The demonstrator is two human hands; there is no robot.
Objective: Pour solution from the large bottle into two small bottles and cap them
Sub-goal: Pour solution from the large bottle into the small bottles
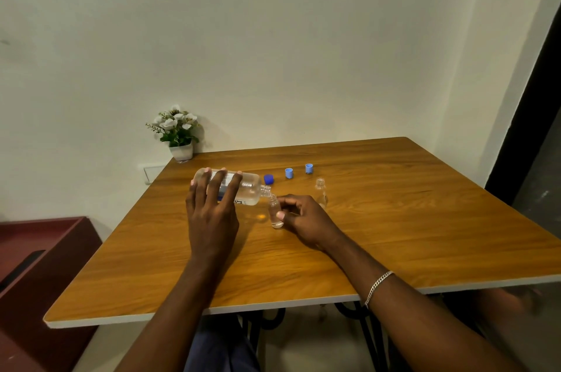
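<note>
My left hand grips the large clear bottle, which is tipped on its side with its open neck pointing right and down. Its mouth touches the top of a small clear bottle standing on the wooden table; a little liquid shows at that bottle's bottom. My right hand holds this small bottle with thumb and fingers. A second small bottle stands uncapped just right of my right hand. A dark blue cap and two light blue caps lie behind the bottles.
A small white pot of white flowers stands at the table's far left corner against the wall. A dark red cabinet is left of the table. A silver bracelet is on my right wrist.
</note>
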